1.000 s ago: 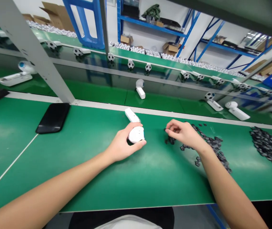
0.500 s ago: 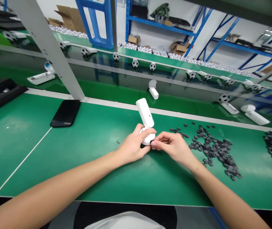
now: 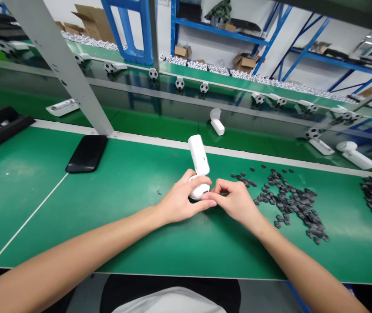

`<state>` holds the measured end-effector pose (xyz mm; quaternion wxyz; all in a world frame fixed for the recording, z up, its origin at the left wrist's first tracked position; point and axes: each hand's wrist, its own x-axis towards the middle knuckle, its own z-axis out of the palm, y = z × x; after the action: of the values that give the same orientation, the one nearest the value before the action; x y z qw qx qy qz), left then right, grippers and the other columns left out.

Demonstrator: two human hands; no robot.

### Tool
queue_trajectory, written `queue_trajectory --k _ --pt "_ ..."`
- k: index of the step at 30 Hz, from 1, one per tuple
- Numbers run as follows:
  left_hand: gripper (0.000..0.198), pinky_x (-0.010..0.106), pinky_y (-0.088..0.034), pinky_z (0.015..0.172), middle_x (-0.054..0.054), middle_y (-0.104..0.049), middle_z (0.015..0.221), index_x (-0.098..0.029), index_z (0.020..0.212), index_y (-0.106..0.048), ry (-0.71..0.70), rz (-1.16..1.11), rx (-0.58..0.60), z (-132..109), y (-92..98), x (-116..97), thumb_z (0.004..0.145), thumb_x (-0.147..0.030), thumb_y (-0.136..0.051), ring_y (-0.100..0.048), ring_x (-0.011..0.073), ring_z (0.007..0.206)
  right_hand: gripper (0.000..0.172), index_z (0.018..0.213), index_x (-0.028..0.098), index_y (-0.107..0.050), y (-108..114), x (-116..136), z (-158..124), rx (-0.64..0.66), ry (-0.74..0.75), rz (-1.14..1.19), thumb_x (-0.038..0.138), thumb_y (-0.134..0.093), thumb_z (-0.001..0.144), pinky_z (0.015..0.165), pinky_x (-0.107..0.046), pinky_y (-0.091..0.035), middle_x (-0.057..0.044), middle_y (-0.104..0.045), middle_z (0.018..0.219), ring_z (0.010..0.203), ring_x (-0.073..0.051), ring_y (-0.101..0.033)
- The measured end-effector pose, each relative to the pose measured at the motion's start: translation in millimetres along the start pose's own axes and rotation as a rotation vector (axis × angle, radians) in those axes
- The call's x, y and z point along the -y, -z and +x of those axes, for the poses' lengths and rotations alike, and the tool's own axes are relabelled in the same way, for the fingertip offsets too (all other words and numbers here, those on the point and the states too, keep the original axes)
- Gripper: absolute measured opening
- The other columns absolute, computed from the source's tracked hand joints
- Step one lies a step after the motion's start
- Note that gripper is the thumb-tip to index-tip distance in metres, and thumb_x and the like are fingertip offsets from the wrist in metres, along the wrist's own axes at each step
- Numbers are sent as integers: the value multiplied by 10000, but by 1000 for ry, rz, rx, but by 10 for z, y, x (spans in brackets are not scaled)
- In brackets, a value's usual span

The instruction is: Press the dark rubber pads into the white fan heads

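The left hand [image 3: 182,198] is gripping the white device [image 3: 199,155] by its rounded end over the green table [image 3: 140,252], its long body pointing away from the person. The right hand [image 3: 236,202] is curling its fingers at the device's rim; whether they are pinching anything, I cannot tell. Loose black pieces [image 3: 298,203] are lying to the right, a flat black object [image 3: 88,153] to the left

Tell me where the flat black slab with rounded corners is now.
In the head view, the flat black slab lies on the green tabletop toward the left, by the foot of the grey metal post, left of the left hand.
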<state>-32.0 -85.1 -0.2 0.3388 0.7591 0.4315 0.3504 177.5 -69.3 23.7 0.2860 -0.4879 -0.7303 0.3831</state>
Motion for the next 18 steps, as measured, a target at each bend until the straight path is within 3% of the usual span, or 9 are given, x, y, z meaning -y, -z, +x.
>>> queue_trajectory --k 6,9,11,13,16,18 --pt "409 340 -486 867 37 -497 1091 -276 1236 -627 -16 1 19 23 20 34 902 -478 -749 -587 207 944 328 686 207 -575 -64 -53 21 28 114 -58 349 -745 928 572 -262 -360 41 -627 655 598 -128 -492" --pt "327 322 -469 862 37 -557 1062 -250 1214 -634 -40 -88 -16 49 37 28 960 -450 -678 -587 197 930 291 788 210 -624 6 -63 61 113 253 -36 346 -578 1041 658 -262 -436 10 -669 776 690 -145 -581" --pt "272 301 -457 822 33 -592 1043 -238 1194 -641 -18 -168 -66 51 64 18 1005 -431 -613 -583 177 884 313 959 222 -692 160 -97 102 175 271 -39 363 -451 1100 745 -277 -493 -17 -728 911 798 -167 -660" --pt "260 276 -440 749 20 -608 996 -230 1174 -643 39 -249 -88 39 103 10 1016 -430 -595 -560 153 801 333 1121 245 -719 391 -182 151 132 218 -146 391 -420 1112 809 -307 -522 -31 -761 999 886 -196 -703" --pt "264 249 -406 660 -3 -604 899 -218 1131 -648 112 -359 -70 21 164 15 1000 -446 -618 -518 130 715 313 1093 257 -774 750 -395 223 -49 136 -494 409 -501 1079 874 -369 -519 -62 -768 1057 967 -257 -711" --pt "268 241 -393 635 -9 -604 867 -212 1101 -660 143 -403 -65 23 191 30 992 -455 -626 -511 126 697 278 1065 273 -800 902 -536 261 -62 105 -623 410 -559 1050 845 -374 -522 -63 -763 1079 946 -264 -714"
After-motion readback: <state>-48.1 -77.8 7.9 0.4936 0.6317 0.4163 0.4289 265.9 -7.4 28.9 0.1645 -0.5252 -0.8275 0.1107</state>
